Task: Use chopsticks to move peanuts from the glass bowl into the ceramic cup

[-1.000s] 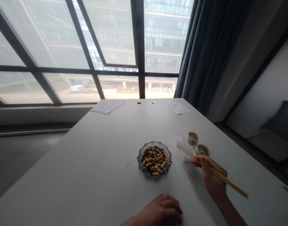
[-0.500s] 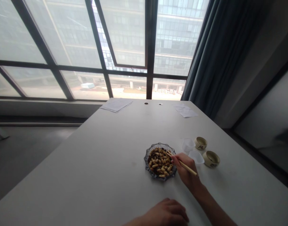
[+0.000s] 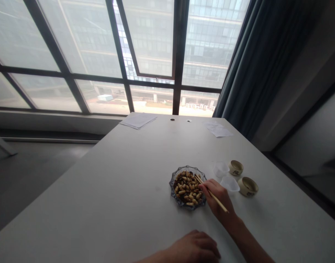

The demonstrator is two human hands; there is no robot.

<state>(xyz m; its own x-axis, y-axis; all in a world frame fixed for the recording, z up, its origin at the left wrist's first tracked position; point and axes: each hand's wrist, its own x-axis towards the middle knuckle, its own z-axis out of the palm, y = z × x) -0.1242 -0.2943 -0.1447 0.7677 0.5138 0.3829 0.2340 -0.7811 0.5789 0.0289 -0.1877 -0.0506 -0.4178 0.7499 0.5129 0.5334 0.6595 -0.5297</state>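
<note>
My right hand (image 3: 218, 199) is closed around a pair of wooden chopsticks (image 3: 215, 200). Their tips reach over the right side of a scalloped glass bowl (image 3: 175, 199) and touch its contents. Unshelled peanuts (image 3: 187, 187) fill the bowl, with darker small pieces among them that I cannot make out. Whether the tips pinch anything is too small to tell. Nearer to me, my left hand (image 3: 196, 248) rests palm down on the table, its fingers loosely bent and holding nothing.
Right of the bowl stand two clear plastic cups (image 3: 221, 169) and two beige ceramic bowls (image 3: 248, 187) with dark markings. Papers (image 3: 138, 120) lie at the far left of the white table (image 3: 115, 182), and more sheets (image 3: 219, 129) at the far right. Windows and a dark curtain (image 3: 238, 73) lie beyond.
The view has shifted slightly, moving the whole scene a little. In my right hand the chopsticks have become steeper, with their tips at the bowl's right side. My left hand stays in place.
</note>
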